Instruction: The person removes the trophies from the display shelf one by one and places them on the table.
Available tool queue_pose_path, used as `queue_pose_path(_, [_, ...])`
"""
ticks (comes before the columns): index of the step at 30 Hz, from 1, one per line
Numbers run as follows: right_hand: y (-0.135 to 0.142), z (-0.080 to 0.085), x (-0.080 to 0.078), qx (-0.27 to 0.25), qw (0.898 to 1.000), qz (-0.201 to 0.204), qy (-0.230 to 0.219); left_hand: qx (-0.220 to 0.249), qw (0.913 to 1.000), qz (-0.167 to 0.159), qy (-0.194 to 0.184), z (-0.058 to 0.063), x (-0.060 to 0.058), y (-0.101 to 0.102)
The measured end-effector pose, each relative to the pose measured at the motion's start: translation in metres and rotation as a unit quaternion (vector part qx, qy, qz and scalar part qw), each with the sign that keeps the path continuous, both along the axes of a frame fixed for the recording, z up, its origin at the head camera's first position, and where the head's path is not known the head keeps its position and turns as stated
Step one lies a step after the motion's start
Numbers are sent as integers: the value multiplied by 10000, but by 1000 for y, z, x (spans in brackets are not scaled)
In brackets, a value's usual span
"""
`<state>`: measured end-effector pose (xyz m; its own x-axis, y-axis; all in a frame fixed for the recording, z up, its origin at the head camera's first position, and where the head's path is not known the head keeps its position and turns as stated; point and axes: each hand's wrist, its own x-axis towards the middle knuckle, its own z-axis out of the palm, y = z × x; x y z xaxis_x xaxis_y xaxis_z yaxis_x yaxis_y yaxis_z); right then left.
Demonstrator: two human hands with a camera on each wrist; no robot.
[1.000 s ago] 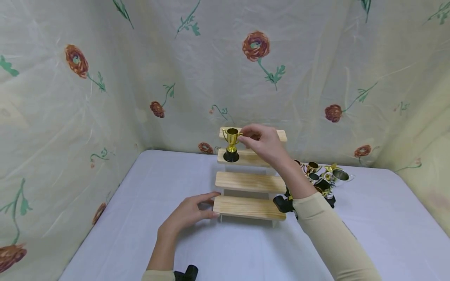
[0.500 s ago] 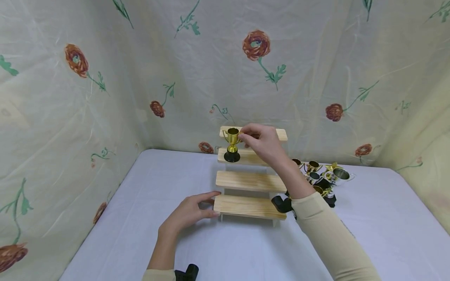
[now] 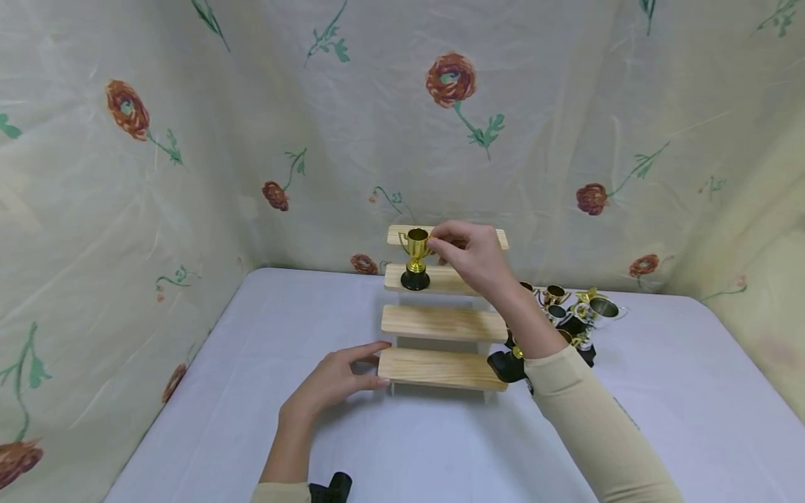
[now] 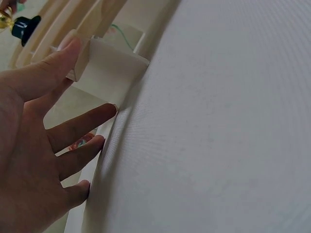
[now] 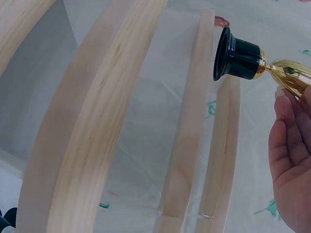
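Note:
My right hand pinches a small gold trophy cup by the handle on its right side. The trophy is upright, its black base at the left end of the second-highest board of a stepped wooden display stand. Whether the base bears fully on that board is hard to tell. My left hand holds the left end of the lowest board between thumb and index finger. In the left wrist view the thumb presses on the board's end while the other fingers are spread.
Several small gold, silver and bronze-coloured trophies stand crowded to the right of the stand, partly hidden by my right forearm. A white cloth covers the table. Flower-printed curtains hang close behind and at the sides.
Both hands keep their hold, and the trophy stays over the same board. The whole scene shifts slightly left in the head view.

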<state>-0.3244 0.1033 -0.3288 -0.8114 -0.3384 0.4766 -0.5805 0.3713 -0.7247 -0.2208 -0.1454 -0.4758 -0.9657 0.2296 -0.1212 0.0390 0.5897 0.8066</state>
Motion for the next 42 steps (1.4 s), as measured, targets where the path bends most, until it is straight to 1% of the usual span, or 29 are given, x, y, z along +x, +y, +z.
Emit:
queue_pose_path(10, [6, -3, 2, -67, 9999, -81, 132, 12, 9999, -41, 133, -1, 0, -2])
queue_pose_path(18, [10, -4, 7, -41, 9996, -150, 240, -13, 9999, -15, 126, -1, 1, -1])
queue_pose_path(26, [18, -8, 10, -13, 9996, -258, 124, 4, 9999, 19, 126, -1, 2, -1])
queue_pose_path(31, [23, -8, 11, -171, 9996, -241, -22, 11, 9999, 27, 114, -2, 2, 0])
queue_pose_path(42, [39, -11, 16, -193, 9988, -423, 118, 73, 9999, 39, 84, -2, 3, 2])
